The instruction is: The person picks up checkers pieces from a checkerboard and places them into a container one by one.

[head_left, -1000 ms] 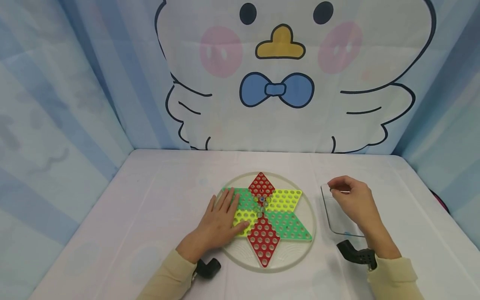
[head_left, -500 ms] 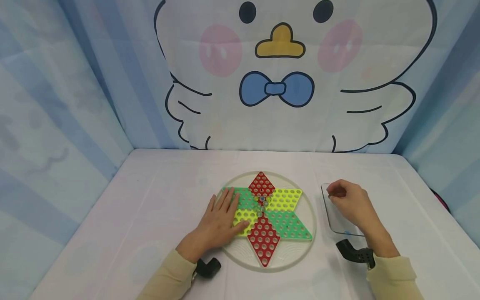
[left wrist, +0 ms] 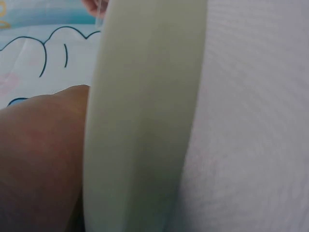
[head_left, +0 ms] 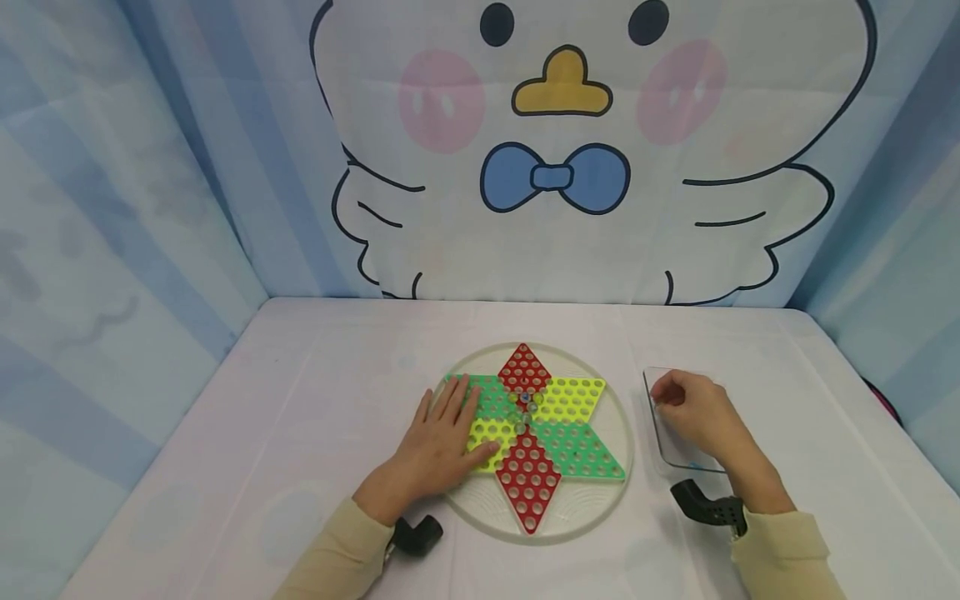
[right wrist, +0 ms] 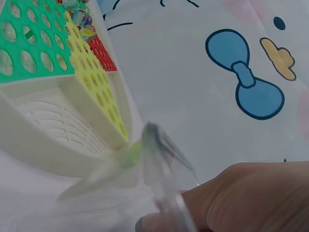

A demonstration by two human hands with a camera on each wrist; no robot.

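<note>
A round Chinese checkers board [head_left: 592, 508] with a red, yellow and green star lies mid-table; glass marbles [head_left: 525, 408] cluster at its centre. My left hand [head_left: 431, 450] rests flat across the board's left side, fingers spread. The left wrist view is mostly filled by the board's pale rim [left wrist: 145, 116], close up. To the right, my right hand [head_left: 701, 408] reaches into a clear plastic box [head_left: 678, 463], fingers and thumb curled together. In the right wrist view the box wall [right wrist: 161, 169] crosses the thumb [right wrist: 193, 208]; I cannot tell whether a marble sits in the fingertips.
A white cloth covers the table [head_left: 300, 467]. Behind it hangs a backdrop [head_left: 450, 242] printed with a cartoon bird, with blue striped curtain [head_left: 135, 250] at the sides. A small camera [head_left: 420, 537] is strapped to each wrist.
My right hand has sunk slightly lower and nearer inside the clear box, its fingers drawing in closer together. The left hand and the board have stayed still.
</note>
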